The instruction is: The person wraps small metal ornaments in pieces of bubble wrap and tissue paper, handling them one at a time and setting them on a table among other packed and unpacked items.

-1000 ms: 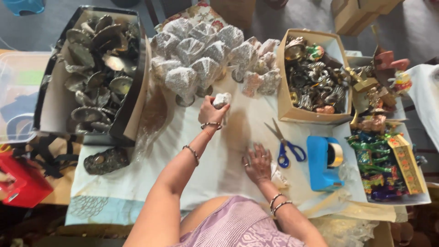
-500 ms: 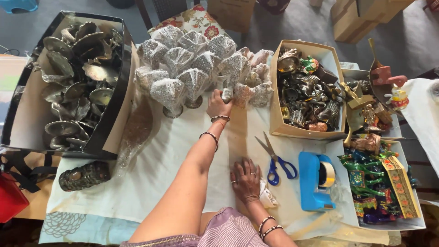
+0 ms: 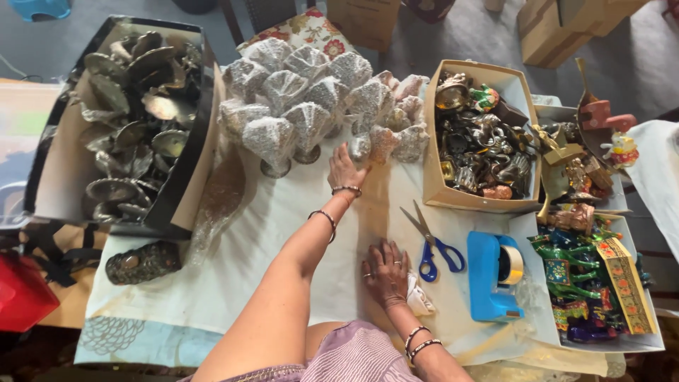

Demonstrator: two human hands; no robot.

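1. Head view, left hand (image 3: 344, 170): we see it stretched to the far middle of the surface (image 3: 283, 233), fingers closed around a small wrapped piece (image 3: 360, 147) at the front of the wrapped pile (image 3: 311, 99). The piece touches its neighbours there.
2. Head view, right hand (image 3: 385, 272): flat, fingers spread, palm down near the near edge, grasping nothing. It presses on a bit of white wrap (image 3: 419, 297) that peeks out just beside it.
3. Done so far, as we judge it: many stemmed cups in clear bubbly wrap stand packed together along the far edge, with smaller wrapped bits on the pile's right side.
4. Left to do, as we judge it: the black box (image 3: 191, 141) at the far left corner holds plenty of bare metal dishes (image 3: 127, 120). One dark metal bowl (image 3: 143, 262) lies unwrapped near the left edge. The cardboard box (image 3: 431, 141) to the right is full of bare metal figurines (image 3: 481, 155). Roughly midway, we'd say.
5. Tools: blue-handled scissors (image 3: 431, 244) lie just right of the right hand, untouched. A blue tape dispenser (image 3: 493, 276) sits beyond them toward the right edge.
6. Right edge: a tray (image 3: 651, 343) of colourful painted figures (image 3: 573, 276). We cannot tell whether these are wrapped.
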